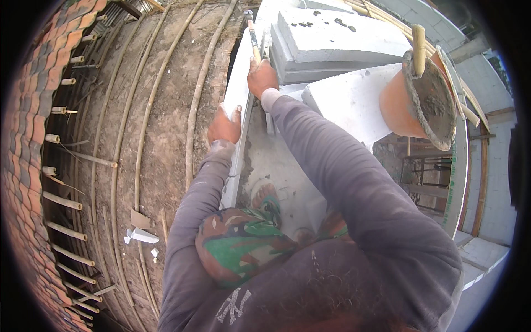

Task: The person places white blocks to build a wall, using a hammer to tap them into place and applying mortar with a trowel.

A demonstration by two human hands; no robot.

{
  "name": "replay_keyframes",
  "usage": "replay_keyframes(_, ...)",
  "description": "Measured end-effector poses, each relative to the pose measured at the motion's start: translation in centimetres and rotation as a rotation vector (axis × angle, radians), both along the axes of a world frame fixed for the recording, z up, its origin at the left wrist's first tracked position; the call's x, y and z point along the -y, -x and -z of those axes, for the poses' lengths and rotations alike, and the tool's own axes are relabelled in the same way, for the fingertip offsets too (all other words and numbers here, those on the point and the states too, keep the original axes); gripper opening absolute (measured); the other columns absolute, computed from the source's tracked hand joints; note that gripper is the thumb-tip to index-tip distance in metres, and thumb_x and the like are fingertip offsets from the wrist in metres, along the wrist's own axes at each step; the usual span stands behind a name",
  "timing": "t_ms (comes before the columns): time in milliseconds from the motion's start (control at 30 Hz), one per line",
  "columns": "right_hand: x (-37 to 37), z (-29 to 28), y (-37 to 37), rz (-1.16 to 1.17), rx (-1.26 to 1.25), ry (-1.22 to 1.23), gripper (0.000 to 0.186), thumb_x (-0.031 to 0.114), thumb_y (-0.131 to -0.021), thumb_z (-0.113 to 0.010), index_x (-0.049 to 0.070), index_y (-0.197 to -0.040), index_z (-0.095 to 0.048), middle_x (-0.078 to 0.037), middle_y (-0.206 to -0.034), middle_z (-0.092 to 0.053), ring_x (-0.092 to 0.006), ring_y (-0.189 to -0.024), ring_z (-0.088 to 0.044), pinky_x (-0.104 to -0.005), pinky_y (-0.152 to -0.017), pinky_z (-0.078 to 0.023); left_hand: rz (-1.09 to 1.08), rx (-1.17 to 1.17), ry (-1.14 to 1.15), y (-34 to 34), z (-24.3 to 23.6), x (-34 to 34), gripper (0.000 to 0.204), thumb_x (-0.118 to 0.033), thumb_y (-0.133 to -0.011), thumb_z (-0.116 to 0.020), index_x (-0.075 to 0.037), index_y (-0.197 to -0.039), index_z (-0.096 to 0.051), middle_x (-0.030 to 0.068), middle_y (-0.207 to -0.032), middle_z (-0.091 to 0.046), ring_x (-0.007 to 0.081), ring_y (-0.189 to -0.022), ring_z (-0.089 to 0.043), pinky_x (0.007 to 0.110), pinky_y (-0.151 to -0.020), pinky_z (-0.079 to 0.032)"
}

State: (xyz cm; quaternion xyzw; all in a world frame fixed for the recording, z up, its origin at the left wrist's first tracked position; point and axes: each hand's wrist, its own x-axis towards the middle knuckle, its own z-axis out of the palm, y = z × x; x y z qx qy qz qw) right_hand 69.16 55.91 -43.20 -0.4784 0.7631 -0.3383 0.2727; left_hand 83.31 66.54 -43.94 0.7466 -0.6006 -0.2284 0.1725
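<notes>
a hammer [253, 33] points away from me over the far end of the white wall [239, 83], its head near the outer left edge. my right hand [262, 78] is closed around the wooden handle. my left hand [224, 126] rests on the wall's left edge, nearer to me, thumb up; its fingers are hidden, so i can't tell how tightly they're bent. just right of the hammer is a stack of white blocks [343, 39], dark lumps on top. at the right edge of a nearer white block [348, 102] sits an orange bucket [398, 105] with grey mortar [437, 99] inside, a wooden handle [418, 50] showing at its rim. left of the wall, bamboo poles [148, 108] run above bare soil.
</notes>
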Motion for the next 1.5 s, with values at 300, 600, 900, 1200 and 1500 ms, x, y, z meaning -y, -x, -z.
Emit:
replay_keyframes(300,0.1,0.4,0.4,0.009,-0.025,-0.053,0.048,0.042,-0.105,-0.049,-0.004,-0.115,-0.062,-0.031,-0.113,-0.07,-0.0479,-0.109,-0.067,-0.053,-0.095,-0.053,-0.006,-0.012,0.025,0.3,0.0,0.0,0.047,-0.045,-0.098,-0.062,-0.008,-0.127,-0.062,0.0246,-0.115,-0.071,0.0452,-0.108,-0.067,0.052,-0.091,-0.052)
replay_keyframes(600,1.1,0.5,1.4,-0.024,-0.003,-0.104,0.048,0.04,-0.103,-0.051,-0.004,-0.117,-0.065,-0.03,-0.117,-0.069,-0.046,-0.114,-0.066,-0.0508,-0.098,-0.052,-0.003,0.018,-0.009,0.9,0.2,0.3,0.053,-0.05,-0.097,-0.061,-0.009,-0.13,-0.061,0.0239,-0.117,-0.071,0.0445,-0.11,-0.067,0.052,-0.092,-0.052)
replay_keyframes(900,1.8,1.4,3.4,-0.006,0.022,-0.113,0.047,0.039,-0.101,-0.054,-0.004,-0.11,-0.071,-0.032,-0.111,-0.07,-0.0438,-0.111,-0.068,-0.0494,-0.094,-0.055,0.012,0.05,-0.032,1.4,1.4,0.8,0.059,-0.056,-0.098,-0.058,-0.01,-0.136,-0.059,0.0246,-0.118,-0.071,0.0444,-0.111,-0.067,0.052,-0.094,-0.052)
replay_keyframes(1200,-13.7,0.3,1.0,-0.144,0.166,0.124,0.046,0.037,-0.105,-0.051,-0.007,-0.104,-0.064,-0.032,-0.094,-0.07,-0.0501,-0.094,-0.068,-0.0519,-0.082,-0.053,0.033,0.015,-0.042,-1.0,1.3,0.4,0.064,-0.058,-0.098,-0.057,-0.008,-0.138,-0.059,0.0276,-0.122,-0.069,0.044,-0.116,-0.066,0.051,-0.099,-0.051)
replay_keyframes(1500,-26.8,-1.8,5.8,-0.424,0.264,-0.026,0.039,0.033,-0.108,-0.052,-0.004,-0.097,-0.06,-0.025,-0.076,-0.062,-0.0416,-0.071,-0.063,-0.0475,-0.067,-0.047,0.144,-0.218,-0.163,-7.9,2.5,-7.9,0.053,-0.04,-0.103,-0.06,0.007,-0.125,-0.068,0.024,-0.112,-0.074,0.0275,-0.108,-0.071,0.035,-0.097,-0.051)
